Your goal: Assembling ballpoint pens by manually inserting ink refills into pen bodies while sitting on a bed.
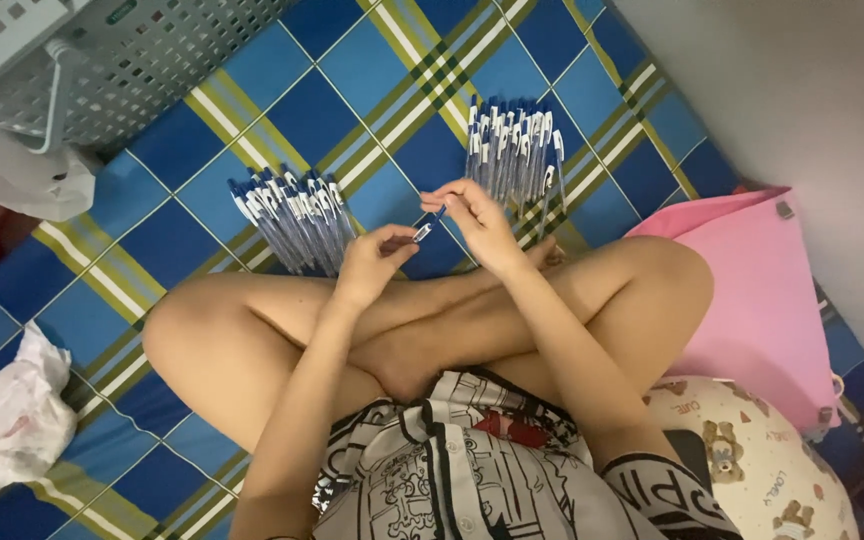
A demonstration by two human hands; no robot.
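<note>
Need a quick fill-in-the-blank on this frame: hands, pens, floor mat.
1. Both hands, left hand and right hand, hold one ____ between them.
2. On the checked mat lie ____ piles of pens: the left pile and the right pile.
3. The person sits with legs ____.
4. The bag at the person's right is ____ in colour.

Missing words: pen; two; crossed; pink

Left hand and right hand, fingertips pinched together.
</note>
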